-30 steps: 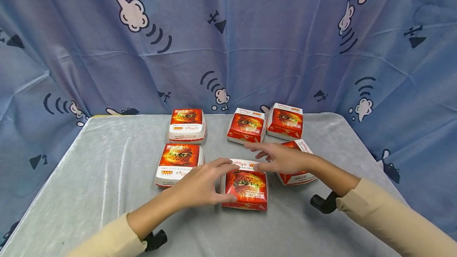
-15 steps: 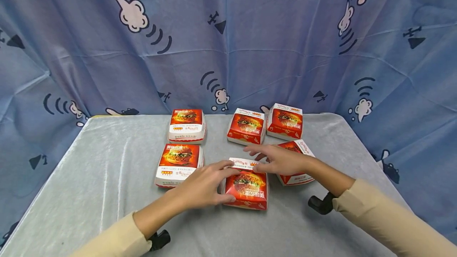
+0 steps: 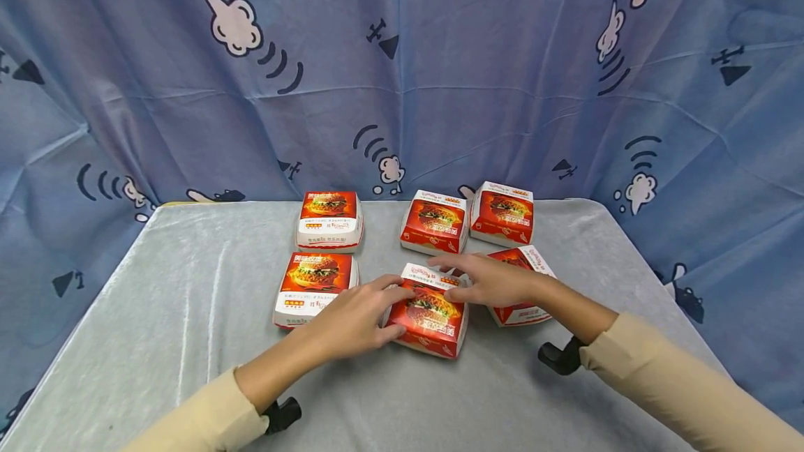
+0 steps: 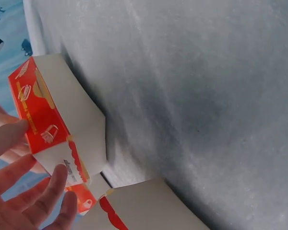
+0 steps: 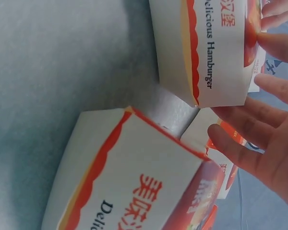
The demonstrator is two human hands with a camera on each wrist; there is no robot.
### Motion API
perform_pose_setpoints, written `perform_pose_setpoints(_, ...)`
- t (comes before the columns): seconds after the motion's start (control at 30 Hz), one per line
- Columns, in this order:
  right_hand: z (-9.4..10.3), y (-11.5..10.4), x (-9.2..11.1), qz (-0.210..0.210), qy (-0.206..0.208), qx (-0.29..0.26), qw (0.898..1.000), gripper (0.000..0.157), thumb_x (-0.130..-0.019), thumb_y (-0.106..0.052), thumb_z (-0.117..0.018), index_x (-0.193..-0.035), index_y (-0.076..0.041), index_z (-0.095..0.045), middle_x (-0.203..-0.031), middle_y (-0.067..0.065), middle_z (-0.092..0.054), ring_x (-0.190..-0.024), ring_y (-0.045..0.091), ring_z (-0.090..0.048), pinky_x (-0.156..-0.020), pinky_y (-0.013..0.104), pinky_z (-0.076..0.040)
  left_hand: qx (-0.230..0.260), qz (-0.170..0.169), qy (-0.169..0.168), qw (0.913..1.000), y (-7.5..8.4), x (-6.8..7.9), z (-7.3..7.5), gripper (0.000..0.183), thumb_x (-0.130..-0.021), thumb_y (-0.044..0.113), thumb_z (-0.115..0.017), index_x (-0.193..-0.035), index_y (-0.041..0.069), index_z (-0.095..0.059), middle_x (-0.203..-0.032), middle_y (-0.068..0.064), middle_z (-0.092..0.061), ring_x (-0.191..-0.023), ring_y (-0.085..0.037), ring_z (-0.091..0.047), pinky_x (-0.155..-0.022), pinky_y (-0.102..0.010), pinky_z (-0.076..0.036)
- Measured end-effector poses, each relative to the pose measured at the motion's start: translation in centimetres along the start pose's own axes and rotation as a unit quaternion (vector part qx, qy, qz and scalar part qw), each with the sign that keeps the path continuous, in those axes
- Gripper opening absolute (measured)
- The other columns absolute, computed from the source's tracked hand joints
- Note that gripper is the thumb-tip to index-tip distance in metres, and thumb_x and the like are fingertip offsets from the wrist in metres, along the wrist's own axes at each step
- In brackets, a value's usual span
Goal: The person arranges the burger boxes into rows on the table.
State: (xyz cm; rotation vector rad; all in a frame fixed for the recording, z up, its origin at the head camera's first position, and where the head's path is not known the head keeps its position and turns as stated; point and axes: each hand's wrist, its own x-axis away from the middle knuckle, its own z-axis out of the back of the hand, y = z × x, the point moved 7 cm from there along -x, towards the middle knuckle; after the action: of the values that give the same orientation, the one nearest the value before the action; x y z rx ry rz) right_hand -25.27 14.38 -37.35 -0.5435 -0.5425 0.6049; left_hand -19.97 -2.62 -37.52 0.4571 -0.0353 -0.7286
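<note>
A red-and-white hamburger box [image 3: 430,319] with a burger picture sits at the front middle, turned slightly askew. My left hand [image 3: 352,319] is at its left side, thumb low and fingers reaching to the back corner. In the left wrist view the thumb meets the red edge of the box [image 4: 43,108], other fingers spread before its side. From the right, my right hand [image 3: 493,277] touches the back right of the same box. The right wrist view has its thumb at the top edge of the box [image 5: 221,52] and its other fingers extended near the corner.
Two more hamburger boxes stand on the left, one behind [image 3: 329,222] and one in front [image 3: 314,284]. Another box [image 3: 435,222] and its neighbour [image 3: 502,213] are at the back. Partly under my right forearm is a tilted box [image 3: 530,314]. A grey cloth [image 3: 157,340] covers the table.
The front middle box has turned clockwise and shifted slightly away from me. My left fingertips have moved a little left and back with it; my right hand has barely moved.
</note>
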Motion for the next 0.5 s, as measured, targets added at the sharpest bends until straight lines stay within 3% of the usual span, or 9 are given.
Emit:
perform_pose_setpoints(0.37, 0.19, -0.30, -0.06, 0.003, 0.015, 0.004, 1.000, 0.066, -0.095, -0.028, -0.067, -0.153, -0.013, -0.039, -0.141, 0.012, -0.051, -0.124, 0.030, -0.051, -0.098, 0.052, -0.047, -0.006, -0.003, 0.009, 0.9999, -0.29, -0.22, 0.38, 0.039, -0.092, 0.019, -0.071, -0.131, 0.015, -0.066, -0.130, -0.008, -0.062, -0.103, -0.021, -0.066, -0.083, -0.042, -0.056)
perform_pose_setpoints(0.5, 0.17, -0.24, -0.22, -0.009, 0.014, 0.023, 1.000, 0.063, -0.094, -0.027, -0.068, -0.151, -0.015, -0.043, -0.134, 0.010, -0.056, -0.115, 0.026, -0.054, -0.093, 0.045, -0.051, -0.001, 0.001, 0.025, 0.9997, -0.29, -0.44, 0.68, 0.039, -0.090, 0.013, -0.072, -0.129, 0.014, -0.066, -0.121, -0.005, -0.064, -0.093, -0.018, -0.065, -0.075, -0.036, -0.056)
